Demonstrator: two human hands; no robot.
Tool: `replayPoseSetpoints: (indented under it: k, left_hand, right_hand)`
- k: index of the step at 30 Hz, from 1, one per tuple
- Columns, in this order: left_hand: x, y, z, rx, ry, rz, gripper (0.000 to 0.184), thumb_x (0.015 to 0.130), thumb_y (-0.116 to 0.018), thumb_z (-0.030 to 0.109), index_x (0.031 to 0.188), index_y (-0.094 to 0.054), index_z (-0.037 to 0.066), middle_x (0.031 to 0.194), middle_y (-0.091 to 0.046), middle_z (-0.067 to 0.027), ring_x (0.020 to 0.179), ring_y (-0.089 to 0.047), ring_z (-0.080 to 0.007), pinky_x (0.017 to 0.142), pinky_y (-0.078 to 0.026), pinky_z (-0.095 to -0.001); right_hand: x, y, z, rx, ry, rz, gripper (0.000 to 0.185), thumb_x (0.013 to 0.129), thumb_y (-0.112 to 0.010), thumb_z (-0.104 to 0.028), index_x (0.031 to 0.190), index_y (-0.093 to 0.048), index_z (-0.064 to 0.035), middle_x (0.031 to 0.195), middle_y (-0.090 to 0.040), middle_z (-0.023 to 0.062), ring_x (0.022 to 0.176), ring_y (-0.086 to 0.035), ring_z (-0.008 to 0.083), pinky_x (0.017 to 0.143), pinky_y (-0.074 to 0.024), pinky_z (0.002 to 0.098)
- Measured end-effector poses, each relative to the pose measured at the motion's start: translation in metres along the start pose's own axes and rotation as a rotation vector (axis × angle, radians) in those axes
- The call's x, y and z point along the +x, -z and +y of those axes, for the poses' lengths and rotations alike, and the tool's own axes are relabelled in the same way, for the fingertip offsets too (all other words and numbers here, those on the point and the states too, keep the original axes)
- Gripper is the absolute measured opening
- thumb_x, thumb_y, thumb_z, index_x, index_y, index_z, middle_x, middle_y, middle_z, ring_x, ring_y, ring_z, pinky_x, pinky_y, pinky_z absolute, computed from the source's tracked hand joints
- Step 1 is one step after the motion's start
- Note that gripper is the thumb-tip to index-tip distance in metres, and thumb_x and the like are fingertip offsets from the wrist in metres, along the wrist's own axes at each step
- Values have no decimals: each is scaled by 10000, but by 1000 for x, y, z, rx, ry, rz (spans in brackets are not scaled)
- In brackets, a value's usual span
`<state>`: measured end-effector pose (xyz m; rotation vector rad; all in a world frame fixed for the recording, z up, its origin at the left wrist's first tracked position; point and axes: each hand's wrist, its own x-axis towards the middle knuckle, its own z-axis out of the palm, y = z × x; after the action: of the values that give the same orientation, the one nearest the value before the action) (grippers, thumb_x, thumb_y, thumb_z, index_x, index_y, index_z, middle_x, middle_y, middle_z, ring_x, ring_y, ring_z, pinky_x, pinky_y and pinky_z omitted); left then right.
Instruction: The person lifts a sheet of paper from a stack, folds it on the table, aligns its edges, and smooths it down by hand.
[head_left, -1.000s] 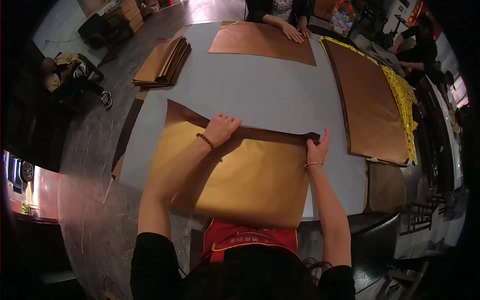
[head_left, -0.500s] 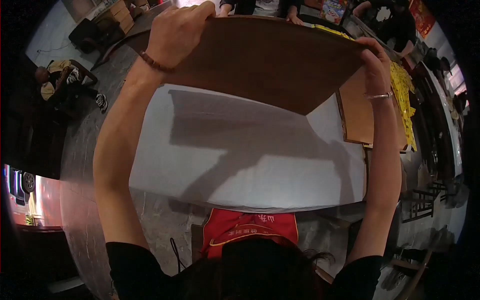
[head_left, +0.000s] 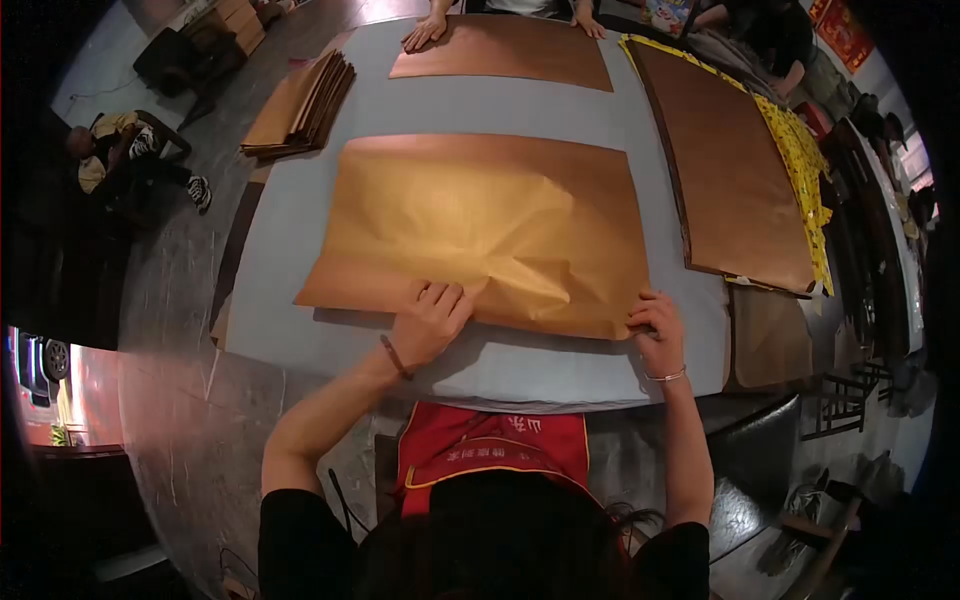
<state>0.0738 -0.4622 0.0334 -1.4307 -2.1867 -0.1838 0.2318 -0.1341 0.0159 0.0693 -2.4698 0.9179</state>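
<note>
A large sheet of brown kraft paper (head_left: pixel 430 210) lies on the light-covered table (head_left: pixel 290 270), with creases and a buckle towards its right half. My left hand (head_left: pixel 432 318) grips the sheet's near edge a little left of the middle, fingers curled over it. At the near right corner, my right hand (head_left: pixel 655 322) pinches the paper between thumb and fingers. The near edge is slightly raised and casts a shadow on the cloth.
Across the table a co-worker's hands (head_left: pixel 428 32) rest by another brown sheet (head_left: pixel 510 52). A folded brown paper stack (head_left: pixel 305 105) sits at the far left. A thick pile of brown sheets (head_left: pixel 725 160) on yellow wrapping (head_left: pixel 800 150) lies right. A person sits at left (head_left: pixel 115 150).
The brown sheet, held up high before, has come down flat onto the table. Both my hands have dropped towards me with its near edge, uncovering the co-worker's sheet and the left stack.
</note>
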Motion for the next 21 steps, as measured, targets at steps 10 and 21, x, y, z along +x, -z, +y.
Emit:
replayPoseSetpoints:
  k: [10, 21]
  left_hand:
    - [-12, -15, 14, -144, 62, -155, 157, 717, -584, 82, 870, -572, 52, 955, -617, -84, 864, -589, -222, 735, -450, -328]
    - [-14, -28, 12, -115, 16, -68, 145, 702, -544, 138, 831, -530, 75, 863, -561, -70, 809, -558, -213, 690, -425, -335]
  right_hand:
    - [-51, -4, 10, 33, -340, 68, 463, 784, -524, 65, 1225, -498, -73, 1249, -463, 127, 1123, -515, 280, 909, -458, 345]
    - [-56, -7, -21, 860, -1035, 347, 548, 896, -553, -161, 1370, -283, -111, 1242, -414, 109, 1031, -537, 217, 820, -510, 339]
